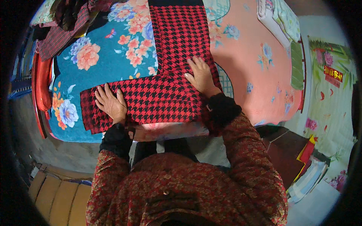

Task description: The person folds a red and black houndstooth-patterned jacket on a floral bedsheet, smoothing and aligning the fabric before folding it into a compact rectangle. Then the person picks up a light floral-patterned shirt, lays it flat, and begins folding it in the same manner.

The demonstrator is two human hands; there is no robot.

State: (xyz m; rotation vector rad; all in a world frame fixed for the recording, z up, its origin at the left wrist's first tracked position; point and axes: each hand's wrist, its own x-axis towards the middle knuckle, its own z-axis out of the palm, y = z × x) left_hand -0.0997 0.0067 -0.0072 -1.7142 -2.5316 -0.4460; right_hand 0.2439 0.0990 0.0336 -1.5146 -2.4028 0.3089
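A red and black houndstooth garment (164, 99) lies spread on the bed in an L shape. One section stretches to the left and another runs up to the far side, where a black part (175, 2) meets it at the picture's edge. My left hand (112, 104) rests flat near the end of the left section, fingers apart. Palm down, my right hand (202, 76) presses on the garment close to the corner where the two sections join. Neither hand grips the cloth.
The bed carries a teal flowered cover (110, 63) and a pink sheet (249, 76). Folded quilts (278, 22) lie at the far right, plaid clothing (62, 38) at the far left. A red roll-shaped object (43, 82) sits by the left rail. Behind are tan cushions (56, 197).
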